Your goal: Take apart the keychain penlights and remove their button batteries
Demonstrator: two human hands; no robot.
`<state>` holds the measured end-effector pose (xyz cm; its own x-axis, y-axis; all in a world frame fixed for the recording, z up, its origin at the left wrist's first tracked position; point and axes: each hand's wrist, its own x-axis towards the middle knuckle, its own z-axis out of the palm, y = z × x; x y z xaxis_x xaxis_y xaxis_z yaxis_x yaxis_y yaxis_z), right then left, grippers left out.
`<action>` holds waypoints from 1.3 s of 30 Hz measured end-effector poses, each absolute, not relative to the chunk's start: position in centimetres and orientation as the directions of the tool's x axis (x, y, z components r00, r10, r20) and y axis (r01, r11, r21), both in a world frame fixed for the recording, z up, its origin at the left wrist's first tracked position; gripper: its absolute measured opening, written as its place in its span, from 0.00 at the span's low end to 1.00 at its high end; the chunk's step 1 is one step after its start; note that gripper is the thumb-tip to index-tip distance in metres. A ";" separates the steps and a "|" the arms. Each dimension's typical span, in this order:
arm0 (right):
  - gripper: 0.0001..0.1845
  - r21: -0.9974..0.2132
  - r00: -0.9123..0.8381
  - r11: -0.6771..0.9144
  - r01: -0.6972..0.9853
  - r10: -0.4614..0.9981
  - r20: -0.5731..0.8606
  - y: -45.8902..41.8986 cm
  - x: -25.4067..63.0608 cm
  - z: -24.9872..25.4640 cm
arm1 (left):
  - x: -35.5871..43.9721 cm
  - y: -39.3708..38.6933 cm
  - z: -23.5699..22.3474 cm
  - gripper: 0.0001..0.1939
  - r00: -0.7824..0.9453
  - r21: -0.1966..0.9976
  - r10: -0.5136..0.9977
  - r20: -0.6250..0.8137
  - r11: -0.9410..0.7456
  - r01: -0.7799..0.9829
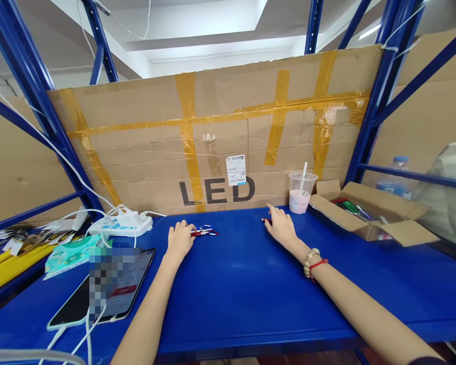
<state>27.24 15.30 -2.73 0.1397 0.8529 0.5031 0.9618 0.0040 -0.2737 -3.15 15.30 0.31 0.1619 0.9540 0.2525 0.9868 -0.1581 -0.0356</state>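
My left hand (179, 238) rests on the blue shelf top (235, 289), its fingers on the end of a small red pen-like tool with a metal clip (204, 232). My right hand (280, 225) lies flat farther right, fingers spread, covering most of another small red item (265, 220) whose tip shows at its fingertips. A bead bracelet and a red string circle my right wrist.
A phone (102, 291) on a white cable lies front left, behind it a white power strip (121, 223) and a teal packet (74, 253). A plastic cup with a straw (301, 192) and an open cardboard box (368, 213) stand right. A taped "LED" cardboard sheet (220, 142) forms the back.
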 end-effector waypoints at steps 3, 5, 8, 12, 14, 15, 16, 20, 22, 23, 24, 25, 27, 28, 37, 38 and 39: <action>0.28 -0.343 0.141 0.048 0.938 0.851 0.506 15.6 27.3 -2.8 | -3.1 15.2 0.4 0.11 0.161 -0.033 0.966 0.203 -0.157 0.987; 0.26 -0.383 0.130 0.090 0.919 0.850 0.511 15.7 27.4 -2.9 | -2.8 15.3 0.1 0.09 0.192 0.020 0.965 0.179 -0.199 0.980; 0.21 -0.402 0.031 0.210 0.891 0.856 0.516 15.4 27.0 -2.7 | -1.9 15.6 -0.8 0.08 0.331 0.185 0.927 0.173 -0.361 0.914; 0.19 -0.267 -0.391 0.551 0.791 0.790 0.472 14.1 25.1 -2.4 | 0.4 15.2 -2.0 0.08 0.560 0.347 0.784 0.269 -0.621 0.703; 0.22 -0.230 -0.508 0.625 0.746 0.757 0.412 13.5 23.9 -2.3 | 1.5 14.7 -2.2 0.08 0.625 0.335 0.714 0.317 -0.700 0.630; 0.22 -0.222 -0.540 0.641 0.734 0.750 0.382 13.3 23.3 -2.4 | 2.0 14.4 -2.2 0.08 0.640 0.332 0.693 0.332 -0.721 0.608; 0.22 -0.220 -0.569 0.655 0.723 0.744 0.350 13.2 22.9 -2.4 | 2.3 14.1 -2.2 0.07 0.645 0.338 0.681 0.347 -0.732 0.592; 0.20 -0.247 -0.612 0.682 0.688 0.728 0.308 13.0 22.3 -2.6 | 3.0 13.6 -2.2 0.07 0.616 0.401 0.668 0.417 -0.743 0.535; 0.18 -0.287 -0.584 0.658 0.696 0.752 0.307 12.9 22.4 -2.7 | 2.9 13.6 -2.4 0.07 0.598 0.421 0.662 0.452 -0.749 0.511; 0.18 -0.312 -0.567 0.638 0.704 0.769 0.296 12.8 22.4 -2.7 | 2.9 13.6 -2.5 0.07 0.590 0.427 0.662 0.462 -0.749 0.507; 0.19 -0.336 -0.560 0.619 0.710 0.786 0.263 12.7 22.4 -2.7 | 2.8 13.7 -2.5 0.07 0.587 0.426 0.663 0.465 -0.749 0.508; 0.20 -0.350 -0.559 0.604 0.716 0.797 0.231 12.6 22.3 -2.7 | 2.8 13.7 -2.6 0.07 0.582 0.423 0.666 0.467 -0.746 0.514; 0.21 -0.377 -0.561 0.580 0.722 0.810 0.172 12.5 22.1 -2.8 | 2.7 13.9 -2.7 0.07 0.584 0.419 0.667 0.463 -0.745 0.519; 0.22 -0.388 -0.559 0.569 0.725 0.815 0.152 12.5 21.9 -2.8 | 2.7 13.9 -2.8 0.08 0.584 0.423 0.669 0.459 -0.743 0.519; 0.22 -0.429 -0.453 0.465 0.774 0.881 0.138 13.3 22.0 -3.3 | 2.7 15.0 -3.7 0.17 0.388 0.794 0.849 0.358 -0.496 0.351; 0.22 -0.442 -0.445 0.458 0.771 0.885 0.138 13.3 22.1 -3.3 | 2.7 15.1 -3.7 0.16 0.351 0.850 0.880 0.319 -0.430 0.305; 0.22 -0.455 -0.441 0.453 0.767 0.886 0.140 13.2 22.1 -3.2 | 2.8 15.3 -3.6 0.15 0.316 0.896 0.906 0.280 -0.365 0.253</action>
<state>22.06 13.23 -3.19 -0.4413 0.8864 0.1395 0.7666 0.4533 -0.4548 2.76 15.27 -3.63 0.3158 0.9064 0.2805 0.2532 -0.3654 0.8958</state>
